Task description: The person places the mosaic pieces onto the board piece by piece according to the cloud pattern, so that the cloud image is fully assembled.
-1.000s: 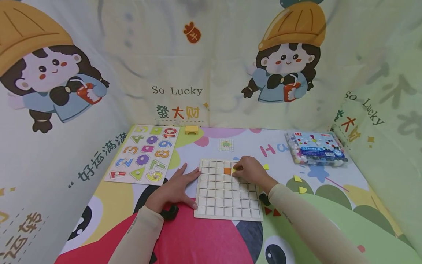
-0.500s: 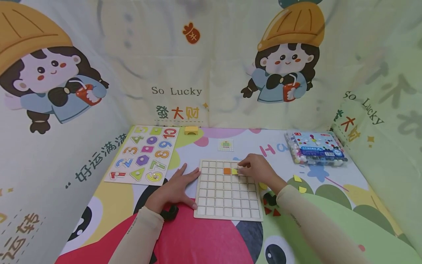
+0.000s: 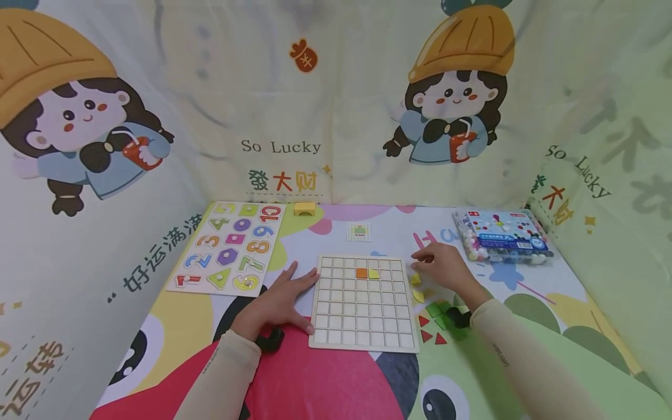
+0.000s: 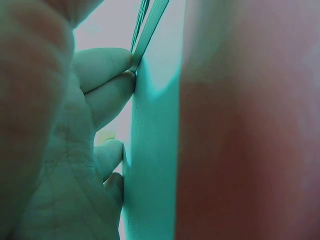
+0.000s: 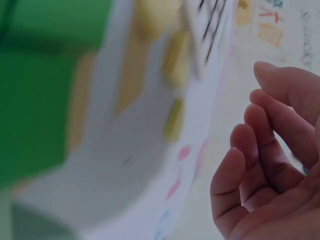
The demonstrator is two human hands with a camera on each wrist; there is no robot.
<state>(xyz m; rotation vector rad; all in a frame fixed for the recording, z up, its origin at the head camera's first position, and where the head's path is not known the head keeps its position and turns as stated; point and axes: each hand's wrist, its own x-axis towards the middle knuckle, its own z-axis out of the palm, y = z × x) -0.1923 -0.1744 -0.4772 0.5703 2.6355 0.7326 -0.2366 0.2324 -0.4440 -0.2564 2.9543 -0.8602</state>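
A pale grid board (image 3: pixel 362 318) lies flat on the table. In its second row an orange square tile (image 3: pixel 361 273) and a yellow square tile (image 3: pixel 374 273) sit side by side. My left hand (image 3: pixel 278 300) rests against the board's left edge, fingers spread; the left wrist view shows its fingertips touching the side. Off the board's upper right corner is my right hand (image 3: pixel 443 268), slightly bent and holding nothing. Below it lie yellow pieces (image 3: pixel 417 296), seen blurred in the right wrist view, with green square tiles (image 3: pixel 434 310) and red triangles (image 3: pixel 426 336) nearer me.
Behind the board lies a small pattern card (image 3: pixel 359 232). A number-and-shape puzzle board (image 3: pixel 226 251) is at left, with a yellow arch block (image 3: pixel 304 209) beyond it. A clear plastic box (image 3: pixel 504 236) of beads stands back right. Printed cloth walls enclose the table.
My right hand has let go of the yellow square tile beside the orange one and moved right, off the board. My left hand stays at the board's edge.
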